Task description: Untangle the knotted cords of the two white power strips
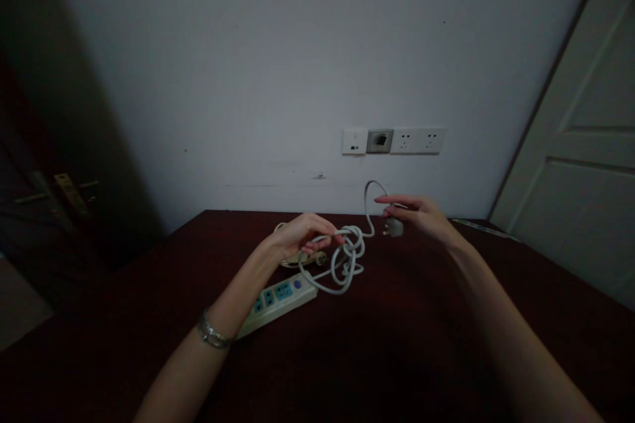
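My left hand (308, 235) pinches a loop of a tangled white power cord (353, 250) just above the table. My right hand (417, 211) holds the cord near its plug (393, 228), which hangs below the fingers with its prongs pointing left. Between the hands the cord rises in a loose arch. From the knotted bundle it runs down to a white power strip (282, 304) with blue sockets and a round blue button. My left forearm covers the strip's near left end. A second, yellowish cord (292, 262) lies behind my left hand, partly hidden by it.
The dark red table (367, 344) meets a pale wall. On the wall are white socket plates (417, 141) beside a grey plate (380, 141). A flat strip (483, 229) lies at the table's back right. Doors stand at both sides.
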Demonstrator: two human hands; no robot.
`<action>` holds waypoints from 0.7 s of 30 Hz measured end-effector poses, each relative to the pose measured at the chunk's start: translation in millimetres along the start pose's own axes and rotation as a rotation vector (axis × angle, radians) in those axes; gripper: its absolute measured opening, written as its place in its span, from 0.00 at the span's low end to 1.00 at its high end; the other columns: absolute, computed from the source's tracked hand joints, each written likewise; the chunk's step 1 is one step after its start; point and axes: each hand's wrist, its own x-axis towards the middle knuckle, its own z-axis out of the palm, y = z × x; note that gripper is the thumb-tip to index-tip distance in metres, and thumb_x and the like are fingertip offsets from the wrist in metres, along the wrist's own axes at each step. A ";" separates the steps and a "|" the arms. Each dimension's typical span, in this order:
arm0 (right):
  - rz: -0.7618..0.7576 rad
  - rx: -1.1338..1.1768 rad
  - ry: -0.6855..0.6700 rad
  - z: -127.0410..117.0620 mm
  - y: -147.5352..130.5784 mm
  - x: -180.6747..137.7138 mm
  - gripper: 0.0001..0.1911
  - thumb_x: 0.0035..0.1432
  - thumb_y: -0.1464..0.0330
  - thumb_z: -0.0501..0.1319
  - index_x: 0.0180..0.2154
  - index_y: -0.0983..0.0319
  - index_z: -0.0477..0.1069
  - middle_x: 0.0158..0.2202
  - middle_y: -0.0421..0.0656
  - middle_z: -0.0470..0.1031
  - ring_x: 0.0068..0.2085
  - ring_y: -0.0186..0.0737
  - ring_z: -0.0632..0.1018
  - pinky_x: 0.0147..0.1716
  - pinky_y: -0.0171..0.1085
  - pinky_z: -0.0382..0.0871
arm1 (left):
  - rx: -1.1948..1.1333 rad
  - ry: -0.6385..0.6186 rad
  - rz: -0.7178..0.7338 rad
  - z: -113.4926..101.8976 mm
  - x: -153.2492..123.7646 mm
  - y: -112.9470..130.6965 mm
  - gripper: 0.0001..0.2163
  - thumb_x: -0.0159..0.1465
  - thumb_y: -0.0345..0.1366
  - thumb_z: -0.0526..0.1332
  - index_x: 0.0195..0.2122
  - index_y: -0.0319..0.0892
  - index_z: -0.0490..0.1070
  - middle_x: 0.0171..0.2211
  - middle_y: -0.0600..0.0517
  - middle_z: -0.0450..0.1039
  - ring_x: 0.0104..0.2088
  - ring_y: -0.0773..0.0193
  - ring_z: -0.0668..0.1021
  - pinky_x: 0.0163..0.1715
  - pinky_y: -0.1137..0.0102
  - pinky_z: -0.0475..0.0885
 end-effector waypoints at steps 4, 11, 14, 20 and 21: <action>0.016 -0.050 0.175 -21.9 -3.2 -3.4 0.21 0.39 0.67 0.62 0.40 0.64 0.73 0.38 0.47 0.74 0.26 0.31 0.70 0.23 0.33 0.62 | 0.065 0.132 0.005 -8.1 -5.4 3.7 0.10 0.58 0.38 0.58 0.26 0.36 0.73 0.11 0.61 0.45 0.13 0.77 0.47 0.14 0.73 0.39; -0.055 -0.300 0.329 -38.7 -10.8 -7.2 0.17 0.44 0.62 0.60 0.37 0.63 0.74 0.22 0.40 0.66 0.23 0.32 0.65 0.21 0.32 0.59 | 0.152 0.125 0.025 -18.0 -16.6 9.3 0.10 0.56 0.39 0.63 0.27 0.36 0.72 0.13 0.57 0.60 0.12 0.77 0.56 0.13 0.75 0.47; -0.004 -0.343 0.339 -34.3 -19.8 -11.4 0.17 0.44 0.59 0.60 0.34 0.63 0.73 0.21 0.40 0.65 0.23 0.32 0.65 0.21 0.32 0.58 | 0.118 0.114 0.037 -19.7 -16.9 10.8 0.09 0.53 0.37 0.63 0.28 0.34 0.72 0.23 0.50 0.71 0.17 0.75 0.65 0.16 0.76 0.57; 0.102 -0.521 -0.043 0.9 -38.3 -24.1 0.23 0.46 0.50 0.60 0.30 0.64 0.74 0.20 0.41 0.66 0.20 0.29 0.63 0.18 0.30 0.54 | 0.027 0.167 0.106 -14.7 -14.0 11.9 0.08 0.56 0.35 0.60 0.26 0.35 0.69 0.16 0.57 0.61 0.16 0.76 0.60 0.20 0.75 0.61; 0.095 -0.557 -0.109 9.2 -39.6 -26.0 0.24 0.46 0.49 0.60 0.30 0.65 0.75 0.20 0.41 0.66 0.20 0.29 0.63 0.17 0.30 0.53 | 0.017 0.184 0.126 -13.3 -14.2 12.3 0.07 0.57 0.35 0.60 0.27 0.35 0.69 0.16 0.58 0.60 0.15 0.77 0.59 0.19 0.76 0.60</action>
